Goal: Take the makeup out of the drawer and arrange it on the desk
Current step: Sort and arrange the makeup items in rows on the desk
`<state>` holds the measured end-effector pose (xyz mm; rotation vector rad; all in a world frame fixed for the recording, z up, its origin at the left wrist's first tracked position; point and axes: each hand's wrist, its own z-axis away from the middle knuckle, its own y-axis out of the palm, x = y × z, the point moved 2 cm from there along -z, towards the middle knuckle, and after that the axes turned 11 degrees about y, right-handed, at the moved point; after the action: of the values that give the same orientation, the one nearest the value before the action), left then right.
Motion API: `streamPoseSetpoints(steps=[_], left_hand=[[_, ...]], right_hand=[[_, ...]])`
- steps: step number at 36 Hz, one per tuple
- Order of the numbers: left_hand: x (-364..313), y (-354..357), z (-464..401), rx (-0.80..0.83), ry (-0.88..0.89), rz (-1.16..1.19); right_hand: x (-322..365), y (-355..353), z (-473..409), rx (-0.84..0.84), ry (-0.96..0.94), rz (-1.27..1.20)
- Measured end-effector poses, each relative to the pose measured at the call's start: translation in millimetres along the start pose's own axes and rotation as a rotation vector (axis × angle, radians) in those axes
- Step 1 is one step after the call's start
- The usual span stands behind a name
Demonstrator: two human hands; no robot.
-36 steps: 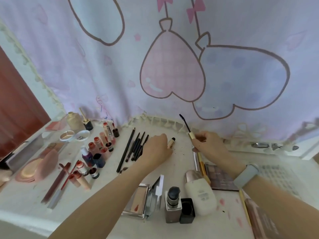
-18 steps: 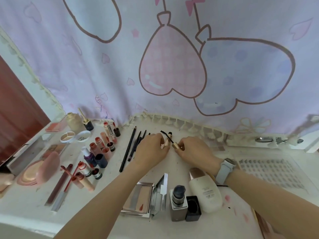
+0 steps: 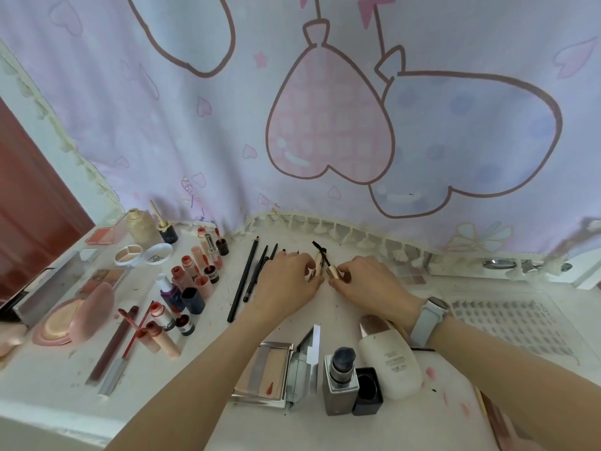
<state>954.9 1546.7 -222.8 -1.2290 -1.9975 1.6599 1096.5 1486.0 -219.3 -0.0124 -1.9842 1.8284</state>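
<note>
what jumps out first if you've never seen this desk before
The big pink heart balloon printed on the curtain behind the desk catches the eye first. Below it, at the middle of the desk, the left hand and right hand meet over a mascara wand, the right pinching its gold cap. To the left stands a crowded cluster of small red and pink bottles.

Both forearms reach forward, the left hand (image 3: 286,284) and right hand (image 3: 370,283) curled, knuckles up, fingertips nearly meeting.

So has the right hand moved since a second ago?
Yes. The right hand has come left toward the row of black pencils, now meeting the left hand.
</note>
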Motion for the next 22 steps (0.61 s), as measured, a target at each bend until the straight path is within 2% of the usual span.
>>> streamPoseSetpoints(steps=[10,22], left_hand=[[-5.1,-1.0,-1.5,0.028,-0.013,0.013],[-6.8,-4.7,-0.1,0.086,-0.153,0.079]], right_hand=[[-1.4,3.1,1.8,0.008,0.01,-0.016],[-1.2,3.3,8.8,0.046,-0.089,-0.058]])
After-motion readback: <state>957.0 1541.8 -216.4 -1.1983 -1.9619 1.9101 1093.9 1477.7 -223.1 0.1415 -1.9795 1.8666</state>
